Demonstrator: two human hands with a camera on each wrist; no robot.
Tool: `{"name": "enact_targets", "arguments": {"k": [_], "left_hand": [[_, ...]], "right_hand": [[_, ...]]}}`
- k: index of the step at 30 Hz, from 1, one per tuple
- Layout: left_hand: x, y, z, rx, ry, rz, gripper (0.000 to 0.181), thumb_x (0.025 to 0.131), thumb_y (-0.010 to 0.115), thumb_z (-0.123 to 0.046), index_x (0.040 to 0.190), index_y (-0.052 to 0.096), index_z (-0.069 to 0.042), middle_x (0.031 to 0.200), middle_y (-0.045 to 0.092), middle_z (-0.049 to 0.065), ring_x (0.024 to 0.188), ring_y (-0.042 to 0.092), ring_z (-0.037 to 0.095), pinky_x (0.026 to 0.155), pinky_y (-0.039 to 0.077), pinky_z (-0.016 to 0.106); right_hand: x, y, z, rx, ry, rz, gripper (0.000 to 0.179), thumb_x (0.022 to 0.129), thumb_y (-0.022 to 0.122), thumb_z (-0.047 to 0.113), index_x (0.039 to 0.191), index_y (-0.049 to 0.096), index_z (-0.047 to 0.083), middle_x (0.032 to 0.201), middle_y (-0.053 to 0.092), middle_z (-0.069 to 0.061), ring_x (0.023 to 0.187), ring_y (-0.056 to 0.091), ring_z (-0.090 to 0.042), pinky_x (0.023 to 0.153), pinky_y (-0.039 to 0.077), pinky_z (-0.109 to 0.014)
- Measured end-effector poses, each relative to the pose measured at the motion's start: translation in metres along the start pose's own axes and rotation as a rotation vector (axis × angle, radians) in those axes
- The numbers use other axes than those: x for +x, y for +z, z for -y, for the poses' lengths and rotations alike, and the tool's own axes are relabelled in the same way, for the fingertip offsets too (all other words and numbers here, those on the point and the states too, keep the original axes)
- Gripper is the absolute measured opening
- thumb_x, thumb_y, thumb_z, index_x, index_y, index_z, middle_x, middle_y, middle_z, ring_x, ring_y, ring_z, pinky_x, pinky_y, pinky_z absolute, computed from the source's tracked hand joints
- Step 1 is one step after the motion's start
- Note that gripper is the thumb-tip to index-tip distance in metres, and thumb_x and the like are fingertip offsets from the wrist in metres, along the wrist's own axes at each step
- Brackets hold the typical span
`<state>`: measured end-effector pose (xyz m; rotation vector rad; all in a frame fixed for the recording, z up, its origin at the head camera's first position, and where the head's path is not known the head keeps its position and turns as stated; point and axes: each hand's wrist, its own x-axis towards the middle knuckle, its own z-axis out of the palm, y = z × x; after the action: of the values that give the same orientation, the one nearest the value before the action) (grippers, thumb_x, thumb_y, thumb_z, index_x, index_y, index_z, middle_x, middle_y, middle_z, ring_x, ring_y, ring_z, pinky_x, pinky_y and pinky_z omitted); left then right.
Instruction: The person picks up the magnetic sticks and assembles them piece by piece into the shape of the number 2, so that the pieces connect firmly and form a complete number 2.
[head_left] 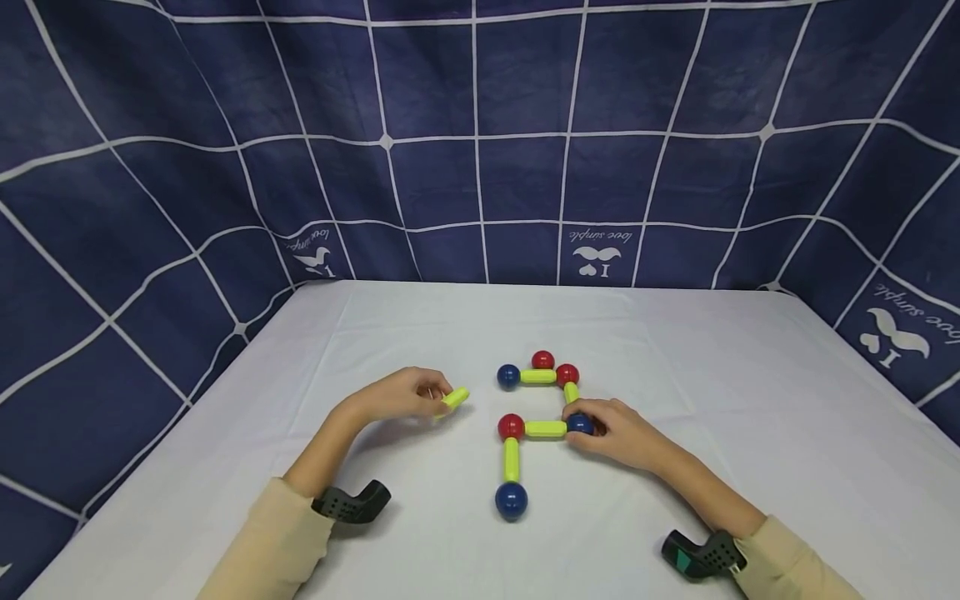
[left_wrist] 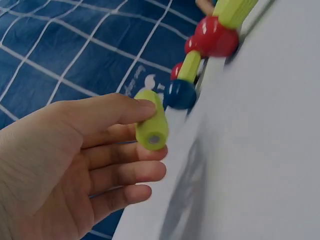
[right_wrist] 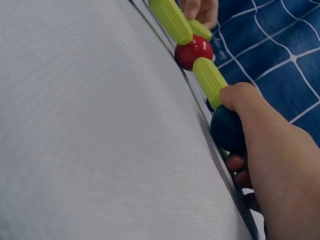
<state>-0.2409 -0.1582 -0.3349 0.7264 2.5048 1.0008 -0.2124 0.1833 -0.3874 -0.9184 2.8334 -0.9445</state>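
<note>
Between thumb and fingers, my left hand (head_left: 405, 395) pinches a yellow-green magnetic rod (left_wrist: 152, 122), left of the joined pieces and raised over the table. A metal dot shows at the rod's end. My right hand (head_left: 617, 432) grips a blue ball (head_left: 579, 425) at the right corner of the chain. From that ball one rod (head_left: 545, 429) runs left to a red ball (head_left: 512, 427), and another rod (head_left: 572, 392) runs back to a second red ball (head_left: 567, 375). A rod (head_left: 512, 460) leads from the left red ball toward the front, ending in a blue ball (head_left: 512, 501).
At the back of the chain, a rod (head_left: 538, 377) ends in a blue ball (head_left: 508, 377); another red ball (head_left: 543, 360) sits just behind it. White cloth covers the table (head_left: 420, 333). A dark blue gridded curtain (head_left: 525, 175) hangs along its back and sides.
</note>
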Motion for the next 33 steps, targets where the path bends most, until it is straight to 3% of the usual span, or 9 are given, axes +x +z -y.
{"name": "enact_targets", "arguments": {"k": [8, 16, 24, 33], "left_hand": [[0.004, 0.024, -0.043, -0.009, 0.093, -0.137, 0.019, 0.079, 0.068, -0.020, 0.095, 0.065, -0.011, 0.083, 0.063, 0.001, 0.077, 0.053, 0.011, 0.070, 0.045, 0.025], [0.008, 0.061, -0.072, 0.013, 0.160, -0.103, 0.017, 0.077, 0.070, -0.021, 0.093, 0.069, -0.015, 0.079, 0.060, -0.006, 0.073, 0.050, 0.008, 0.063, 0.039, 0.019], [0.008, 0.092, -0.082, 0.203, 0.222, -0.072, 0.017, 0.076, 0.070, -0.031, 0.089, 0.071, -0.020, 0.076, 0.059, -0.016, 0.071, 0.048, 0.004, 0.070, 0.034, 0.017], [0.004, 0.107, -0.082, 0.218, 0.280, -0.023, 0.013, 0.076, 0.071, -0.030, 0.086, 0.071, -0.022, 0.081, 0.062, -0.017, 0.073, 0.050, -0.005, 0.068, 0.039, 0.012]], "right_hand": [[0.000, 0.000, -0.002, 0.005, 0.019, 0.008, 0.028, 0.084, 0.062, 0.037, 0.107, 0.059, 0.022, 0.102, 0.063, 0.002, 0.086, 0.050, -0.012, 0.073, 0.045, -0.024], [0.000, 0.000, -0.004, 0.025, 0.049, 0.005, 0.027, 0.084, 0.062, 0.035, 0.107, 0.059, 0.021, 0.102, 0.061, 0.001, 0.086, 0.050, -0.013, 0.073, 0.044, -0.025], [0.001, 0.001, -0.007, 0.028, 0.044, -0.006, 0.024, 0.085, 0.061, 0.033, 0.106, 0.058, 0.022, 0.102, 0.061, 0.001, 0.085, 0.050, -0.013, 0.072, 0.043, -0.024], [0.003, 0.001, -0.003, 0.045, 0.026, -0.012, 0.023, 0.085, 0.062, 0.032, 0.105, 0.058, 0.022, 0.101, 0.061, 0.002, 0.085, 0.050, -0.012, 0.072, 0.043, -0.023]]}}
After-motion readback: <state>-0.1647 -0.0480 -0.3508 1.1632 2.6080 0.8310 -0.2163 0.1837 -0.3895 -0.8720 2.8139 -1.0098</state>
